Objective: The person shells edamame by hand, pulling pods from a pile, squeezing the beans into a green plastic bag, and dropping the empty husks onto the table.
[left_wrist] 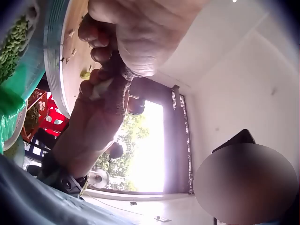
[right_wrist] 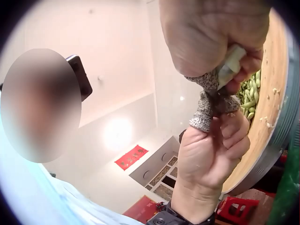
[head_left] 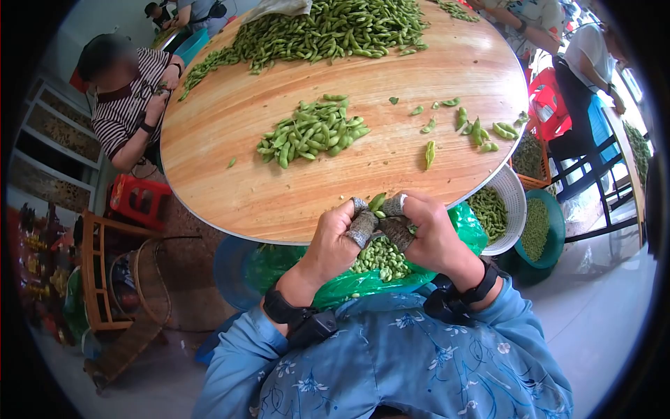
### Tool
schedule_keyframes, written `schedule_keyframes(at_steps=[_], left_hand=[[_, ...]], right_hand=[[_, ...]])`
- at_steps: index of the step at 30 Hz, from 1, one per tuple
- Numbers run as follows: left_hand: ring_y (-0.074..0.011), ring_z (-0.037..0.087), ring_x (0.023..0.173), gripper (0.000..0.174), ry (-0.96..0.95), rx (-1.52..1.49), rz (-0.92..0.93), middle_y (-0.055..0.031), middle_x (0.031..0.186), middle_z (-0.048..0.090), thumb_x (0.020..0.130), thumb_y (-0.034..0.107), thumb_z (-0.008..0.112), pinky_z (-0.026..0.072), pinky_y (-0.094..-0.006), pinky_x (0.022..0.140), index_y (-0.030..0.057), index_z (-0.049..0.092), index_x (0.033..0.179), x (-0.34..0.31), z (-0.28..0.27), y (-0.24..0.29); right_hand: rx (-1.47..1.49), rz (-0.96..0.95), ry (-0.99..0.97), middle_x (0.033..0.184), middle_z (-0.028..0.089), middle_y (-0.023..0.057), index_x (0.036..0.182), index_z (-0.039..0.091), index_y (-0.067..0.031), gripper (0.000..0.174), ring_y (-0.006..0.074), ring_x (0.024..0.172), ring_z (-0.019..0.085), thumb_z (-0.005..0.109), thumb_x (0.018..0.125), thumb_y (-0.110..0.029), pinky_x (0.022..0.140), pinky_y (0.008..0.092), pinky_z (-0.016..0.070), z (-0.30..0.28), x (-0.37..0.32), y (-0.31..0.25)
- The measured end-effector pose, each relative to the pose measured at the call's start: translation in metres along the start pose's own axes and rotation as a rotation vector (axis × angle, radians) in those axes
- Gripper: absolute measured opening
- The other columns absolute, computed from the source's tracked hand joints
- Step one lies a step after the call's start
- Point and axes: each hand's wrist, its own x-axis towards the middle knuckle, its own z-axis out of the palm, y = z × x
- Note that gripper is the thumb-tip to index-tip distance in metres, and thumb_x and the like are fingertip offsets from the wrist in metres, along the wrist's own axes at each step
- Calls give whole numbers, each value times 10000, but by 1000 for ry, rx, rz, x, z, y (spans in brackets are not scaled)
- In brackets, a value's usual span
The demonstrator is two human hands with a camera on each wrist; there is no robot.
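Both hands meet at the near edge of the round wooden table [head_left: 230,119], over a green bag of shelled beans [head_left: 380,257]. My left hand [head_left: 349,227] and right hand [head_left: 408,220] pinch one green soybean pod [head_left: 377,202] between thumbs and fingers that wear grey fabric finger cots [head_left: 363,227]. In the right wrist view the cots [right_wrist: 208,105] press together below the right hand [right_wrist: 220,42]. The left wrist view looks up at the left hand [left_wrist: 136,33] and right hand [left_wrist: 101,115] from below. A heap of pods [head_left: 310,133] lies mid-table.
A larger pile of pods [head_left: 328,31] covers the far side, with loose pods [head_left: 478,129] at right. A white basket [head_left: 513,202] and a green basin [head_left: 551,230] of pods sit at right. A person in a striped shirt [head_left: 129,105] sits far left; a red stool [head_left: 139,199] stands below.
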Motion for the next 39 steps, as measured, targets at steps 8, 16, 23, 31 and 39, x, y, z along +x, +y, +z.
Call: schedule_keyframes(at_steps=[8, 16, 23, 31, 39], left_hand=[[-32, 362, 444, 158, -63, -69, -106, 17, 581, 457, 860, 131, 409, 273, -173, 398, 16, 514, 887, 0, -1, -11], [-26, 404, 550, 133, -68, 152, 53, 31, 647, 479, 798, 12, 384, 336, -175, 479, 25, 515, 815, 2, -3, -21], [-75, 462, 703, 121, -70, 113, -106, -48, 757, 537, 757, 12, 484, 398, -216, 619, -12, 499, 874, -2, -9, -14], [-55, 499, 690, 210, -78, 40, -50, -27, 778, 529, 783, 116, 607, 423, -199, 584, 9, 476, 908, 3, -8, -2], [-78, 493, 556, 177, -161, -562, -297, -73, 700, 541, 779, 49, 585, 364, -188, 417, 8, 476, 911, 4, -16, -10]], right_hand=[[-178, -64, -51, 710, 527, 135, 782, 554, -3, 265, 318, 668, 530, 617, 529, 40, 555, 364, 423, -1, -8, 2], [-90, -123, -16, 666, 508, 133, 731, 540, 1, 240, 328, 647, 511, 612, 506, 43, 540, 387, 415, 1, -6, 4], [-10, 92, 19, 654, 513, 148, 706, 540, 8, 175, 343, 619, 513, 612, 547, 25, 546, 399, 416, -1, -9, 0], [-267, 72, -272, 652, 515, 172, 676, 524, 15, 157, 378, 648, 511, 614, 553, -21, 561, 415, 413, -11, 2, -12], [171, 175, -42, 727, 579, 140, 809, 554, 24, 166, 270, 689, 585, 635, 670, -20, 603, 324, 456, 3, -10, 5]])
